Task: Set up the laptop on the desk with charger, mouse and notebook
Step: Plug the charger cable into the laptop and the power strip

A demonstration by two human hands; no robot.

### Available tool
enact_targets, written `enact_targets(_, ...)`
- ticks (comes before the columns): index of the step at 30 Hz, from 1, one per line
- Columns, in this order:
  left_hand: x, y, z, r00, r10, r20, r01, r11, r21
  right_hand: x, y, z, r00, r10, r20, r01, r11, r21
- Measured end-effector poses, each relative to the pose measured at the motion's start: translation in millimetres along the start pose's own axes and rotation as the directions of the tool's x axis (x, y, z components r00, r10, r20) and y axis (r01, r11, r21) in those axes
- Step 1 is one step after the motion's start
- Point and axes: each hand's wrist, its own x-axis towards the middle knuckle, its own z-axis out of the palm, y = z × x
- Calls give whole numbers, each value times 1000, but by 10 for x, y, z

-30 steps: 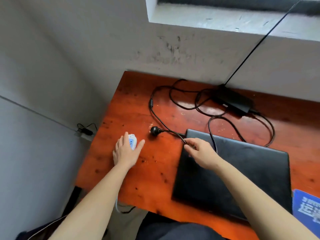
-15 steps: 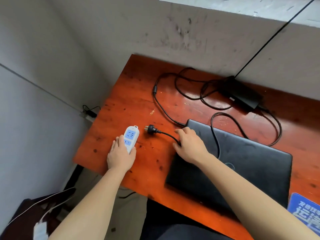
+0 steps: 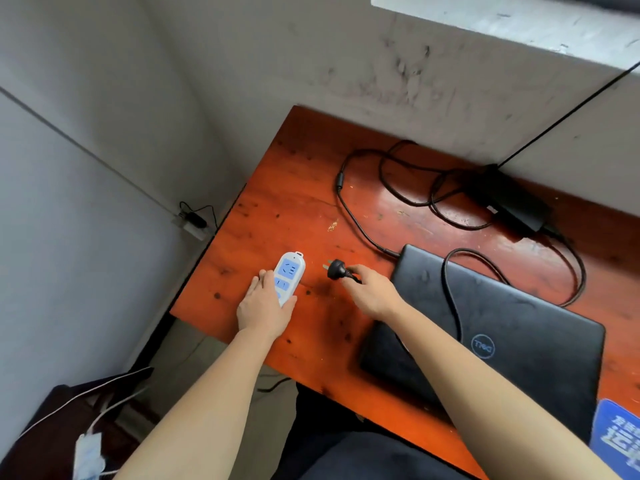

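Black charger plug (image 3: 335, 269), pinched in the right hand (image 3: 372, 292), points at nine o'clock toward the power strip (image 3: 289, 277) the left hand (image 3: 265, 308) pins flat on the desk (image 3: 294, 188); plugging in needs prong alignment

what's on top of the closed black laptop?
A black charger cable loops across the closed black laptop lid, and the right forearm crosses above its near-left part. Whatever lies under the forearm is hidden.
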Motion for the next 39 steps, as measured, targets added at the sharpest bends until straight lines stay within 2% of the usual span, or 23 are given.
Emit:
enact_targets(3, -22, -6, -68, 1000, -2, -24, 2, 1000, -19, -228, 4, -58, 999, -10, -46, 13, 998, 55)
enact_targets(6, -67, -21, -172, 996, -12, -86, 1, 991, -130, -457, -36, -109, 983, -103, -155, 108, 994, 20)
enact_targets(9, -125, 23, -274, 986, 34, -163, -70, 974, -217, -624, -107, -143, 948, -210, -241, 221, 975, 17)
enact_targets(13, -250, 249, -385, 956, 123, -267, -213, 916, -340, -683, -178, -172, 925, -308, -221, 315, 949, -4)
enact_targets(17, -322, 446, -546, 934, 144, -327, -281, 860, -425, -750, -226, -247, 916, -302, -265, 340, 934, 110)
enact_targets(21, -389, 529, -671, 913, 221, -343, -345, 868, -359, -785, -254, -405, 948, -216, -233, 273, 929, 248)
enact_targets(32, -506, 655, -884, 867, 311, -390, -424, 871, -248, -885, -237, -616, 955, -242, -171, 286, 905, 314)
enact_targets(39, -549, 647, -930, 875, 309, -373, -411, 881, -233, -938, -257, -623, 951, -256, -173, 300, 901, 313)
